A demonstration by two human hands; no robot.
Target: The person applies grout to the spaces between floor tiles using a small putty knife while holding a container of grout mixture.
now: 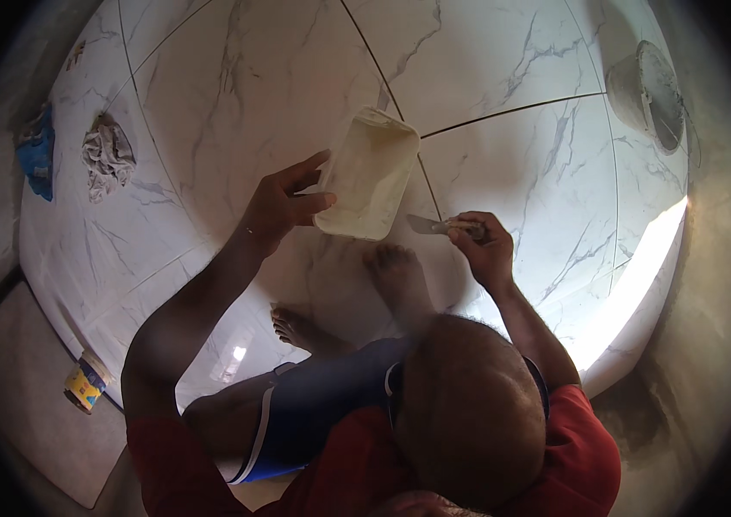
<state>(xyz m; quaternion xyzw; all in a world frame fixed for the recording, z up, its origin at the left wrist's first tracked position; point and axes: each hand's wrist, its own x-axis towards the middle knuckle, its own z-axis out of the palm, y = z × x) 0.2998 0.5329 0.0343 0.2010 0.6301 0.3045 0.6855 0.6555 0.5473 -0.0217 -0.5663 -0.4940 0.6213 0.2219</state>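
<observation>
My left hand [292, 194] holds a cream rectangular plastic tub [369, 177] by its left side, thumb at the lower left, with the pale-coated inside facing up. A little to the right of the tub, my right hand [484, 241] grips a small putty knife [426, 225] by its handle, its flat blade pointing left toward the tub's lower corner without visibly touching it. Bare feet [394, 271] stand on the white veined floor tiles [512, 164] below the tub, with dark lines between the tiles.
A grey bucket [633, 90] stands at the right back. At left lie a crumpled cloth [107, 155], a blue bag [36, 151] and, lower, a blue-and-yellow container [85, 381]. Walls [723, 345] edge the tiles. A head [469, 414] and red-clad shoulders fill the lower middle.
</observation>
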